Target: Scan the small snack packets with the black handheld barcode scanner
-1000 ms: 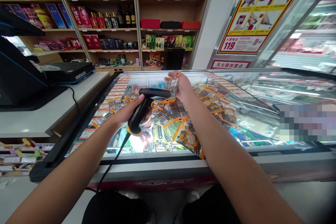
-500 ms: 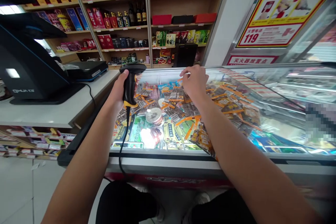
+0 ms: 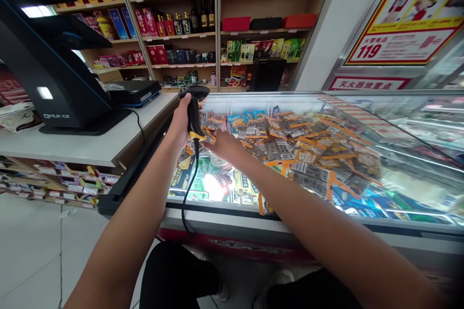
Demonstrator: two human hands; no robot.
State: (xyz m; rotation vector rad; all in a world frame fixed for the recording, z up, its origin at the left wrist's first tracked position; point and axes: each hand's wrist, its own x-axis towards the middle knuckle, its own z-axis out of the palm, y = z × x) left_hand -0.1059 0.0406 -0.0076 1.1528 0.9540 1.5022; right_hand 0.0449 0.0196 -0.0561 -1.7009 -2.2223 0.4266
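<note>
My left hand (image 3: 180,123) is closed around the handle of a black and yellow barcode scanner (image 3: 195,118), held upright over the left part of a glass-topped chest freezer (image 3: 232,208). Its black cord (image 3: 191,183) hangs down past the freezer's front edge. My right hand (image 3: 226,147) reaches left, low over the packets just beside the scanner. Its thumb and fingers look apart, and I see nothing clearly held between them. Many orange-edged snack packets (image 3: 311,149) lie heaped on the glass. A round tub (image 3: 221,161) is partly hidden beneath my right hand.
On the left, a white counter (image 3: 83,140) carries a dark checkout terminal (image 3: 68,72) and a black scale (image 3: 134,91). Shelves (image 3: 217,34) with boxes and bottles stand behind. A fire-safety poster (image 3: 402,19) hangs at the right.
My right hand has moved left and down, from above the middle of the packets to beside the scanner. The view has shifted slightly left; my left hand still holds the scanner.
</note>
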